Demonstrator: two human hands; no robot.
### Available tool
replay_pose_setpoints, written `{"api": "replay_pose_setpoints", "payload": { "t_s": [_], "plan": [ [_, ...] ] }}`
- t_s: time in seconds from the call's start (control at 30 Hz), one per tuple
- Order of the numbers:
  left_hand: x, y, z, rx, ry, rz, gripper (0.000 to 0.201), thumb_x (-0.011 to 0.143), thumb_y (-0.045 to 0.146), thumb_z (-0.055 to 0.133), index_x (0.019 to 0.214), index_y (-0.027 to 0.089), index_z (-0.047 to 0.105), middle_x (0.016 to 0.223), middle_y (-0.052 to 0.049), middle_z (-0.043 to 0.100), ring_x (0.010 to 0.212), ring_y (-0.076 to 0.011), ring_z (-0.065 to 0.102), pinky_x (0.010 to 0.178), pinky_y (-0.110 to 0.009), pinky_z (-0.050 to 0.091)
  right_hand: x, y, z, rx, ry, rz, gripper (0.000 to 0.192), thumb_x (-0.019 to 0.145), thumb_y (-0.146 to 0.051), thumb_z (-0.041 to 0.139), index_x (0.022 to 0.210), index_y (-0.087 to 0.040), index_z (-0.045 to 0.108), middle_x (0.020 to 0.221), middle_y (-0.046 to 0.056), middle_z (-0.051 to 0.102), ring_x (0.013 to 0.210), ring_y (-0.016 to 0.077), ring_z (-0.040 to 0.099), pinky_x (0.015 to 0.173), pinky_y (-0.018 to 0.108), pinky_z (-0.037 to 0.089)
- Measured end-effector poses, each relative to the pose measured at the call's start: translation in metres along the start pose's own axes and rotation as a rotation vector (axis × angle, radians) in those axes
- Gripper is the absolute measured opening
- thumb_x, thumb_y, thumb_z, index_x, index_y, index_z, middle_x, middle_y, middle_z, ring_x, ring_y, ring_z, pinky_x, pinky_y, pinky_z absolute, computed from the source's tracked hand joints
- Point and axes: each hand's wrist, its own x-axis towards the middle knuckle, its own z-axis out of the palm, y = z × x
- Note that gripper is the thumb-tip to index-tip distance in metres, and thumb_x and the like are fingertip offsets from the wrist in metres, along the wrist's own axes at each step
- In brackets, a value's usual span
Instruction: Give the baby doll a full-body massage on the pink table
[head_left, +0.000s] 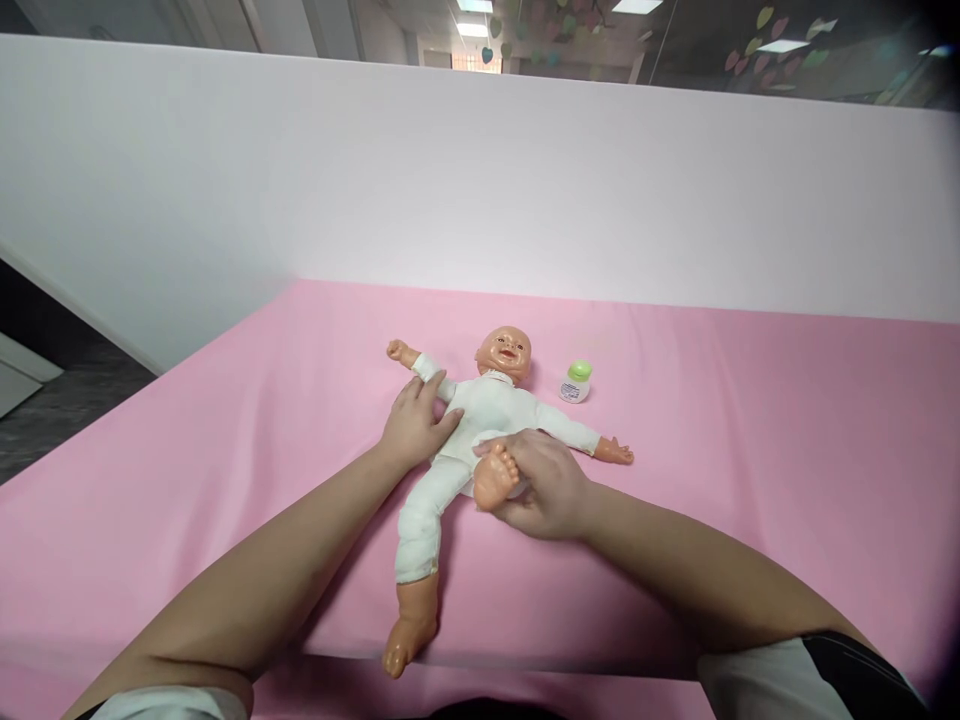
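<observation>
Currently left hand (pixel 415 422) flat, open on white-clothed plastic baby doll (pixel 480 410) mid pink table (pixel 750 450), right hand (pixel 544 485) gripping doll's bare foot (pixel 495 476).

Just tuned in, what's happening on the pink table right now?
A person is handling a baby doll lying face up on the pink table. The left hand rests flat on the doll's side near its arm. The right hand holds one bent leg, with the bare foot lifted. A small green-capped bottle stands beside the doll's head.
</observation>
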Motion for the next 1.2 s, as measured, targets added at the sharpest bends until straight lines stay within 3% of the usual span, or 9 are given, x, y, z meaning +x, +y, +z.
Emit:
{"api": "replay_pose_setpoints", "payload": {
  "t_s": [0.13, 0.27, 0.37, 0.43, 0.53, 0.63, 0.77, 0.97, 1.2],
  "plan": [
    [0.003, -0.002, 0.001, 0.033, -0.084, -0.074, 0.088, 0.099, 0.065, 0.054, 0.167, 0.011, 0.038, 0.151, -0.024, 0.062, 0.145, -0.0434, 0.054, 0.123, -0.063, 0.037, -0.007, -0.021, 0.012, 0.14, -0.197, -0.152, 0.029, 0.094, -0.044, 0.072, 0.108, -0.025, 0.056, 0.097, 0.005, 0.08, 0.085, 0.0224, 0.078, 0.078, 0.035, 0.059],
    [0.005, -0.004, 0.0, 0.024, -0.128, -0.122, 0.093, 0.099, 0.069, 0.052, 0.169, 0.009, 0.036, 0.146, -0.023, 0.066, 0.142, -0.0434, 0.057, 0.122, -0.061, 0.038, -0.019, -0.031, 0.032, 0.123, -0.432, -0.258, 0.026, 0.1, -0.049, 0.062, 0.104, -0.024, 0.059, 0.09, 0.002, 0.079, 0.076, 0.0193, 0.075, 0.071, 0.033, 0.055],
    [0.004, -0.003, -0.001, 0.006, -0.131, -0.146, 0.094, 0.098, 0.07, 0.053, 0.169, 0.01, 0.035, 0.149, -0.023, 0.063, 0.144, -0.0445, 0.055, 0.121, -0.06, 0.041, -0.023, -0.032, 0.039, 0.085, -0.488, -0.268, 0.027, 0.102, -0.049, 0.058, 0.105, -0.022, 0.062, 0.088, 0.002, 0.079, 0.075, 0.0196, 0.074, 0.072, 0.034, 0.055],
    [0.003, -0.004, -0.001, -0.016, -0.11, -0.135, 0.094, 0.098, 0.069, 0.054, 0.17, 0.011, 0.035, 0.155, -0.024, 0.057, 0.148, -0.0446, 0.05, 0.122, -0.06, 0.041, -0.021, -0.031, 0.037, 0.11, -0.462, -0.26, 0.028, 0.102, -0.047, 0.059, 0.112, -0.021, 0.062, 0.093, 0.004, 0.08, 0.081, 0.02, 0.076, 0.076, 0.034, 0.057],
    [0.001, -0.005, 0.0, -0.023, -0.08, -0.067, 0.085, 0.101, 0.064, 0.054, 0.169, 0.016, 0.038, 0.164, -0.023, 0.046, 0.156, -0.0437, 0.041, 0.126, -0.06, 0.038, -0.014, -0.03, 0.027, 0.182, -0.301, -0.25, 0.034, 0.1, -0.039, 0.063, 0.129, -0.02, 0.058, 0.113, 0.01, 0.081, 0.102, 0.0225, 0.079, 0.09, 0.036, 0.061],
    [0.0, -0.006, 0.001, 0.015, -0.073, 0.06, 0.069, 0.105, 0.055, 0.051, 0.165, 0.02, 0.048, 0.17, -0.02, 0.04, 0.162, -0.0424, 0.032, 0.131, -0.062, 0.031, -0.008, -0.021, 0.015, 0.18, -0.103, -0.2, 0.043, 0.096, -0.026, 0.065, 0.137, -0.02, 0.055, 0.128, 0.015, 0.077, 0.126, 0.028, 0.072, 0.106, 0.045, 0.06],
    [0.001, -0.002, -0.001, 0.064, -0.054, 0.187, 0.053, 0.108, 0.043, 0.046, 0.155, 0.024, 0.061, 0.171, -0.015, 0.043, 0.164, -0.0373, 0.031, 0.135, -0.062, 0.025, -0.007, 0.006, 0.007, 0.052, 0.042, -0.059, 0.053, 0.089, -0.015, 0.063, 0.141, -0.024, 0.053, 0.14, 0.016, 0.069, 0.142, 0.0326, 0.062, 0.117, 0.057, 0.055],
    [0.004, 0.002, -0.002, 0.031, -0.092, 0.318, 0.045, 0.108, 0.031, 0.043, 0.143, 0.03, 0.071, 0.161, -0.005, 0.06, 0.151, -0.0247, 0.053, 0.138, -0.054, 0.026, -0.01, 0.041, 0.008, -0.03, 0.052, 0.289, 0.054, 0.092, -0.017, 0.067, 0.144, -0.024, 0.054, 0.144, 0.015, 0.069, 0.134, 0.0314, 0.068, 0.114, 0.055, 0.057],
    [0.004, 0.0, 0.001, -0.018, -0.075, 0.309, 0.045, 0.108, 0.031, 0.045, 0.145, 0.031, 0.07, 0.153, -0.004, 0.067, 0.148, -0.0269, 0.055, 0.132, -0.051, 0.037, -0.012, 0.042, 0.009, -0.009, 0.037, 0.284, 0.054, 0.092, -0.02, 0.07, 0.144, -0.023, 0.055, 0.146, 0.015, 0.068, 0.138, 0.0317, 0.065, 0.116, 0.055, 0.055]
  ]
}}
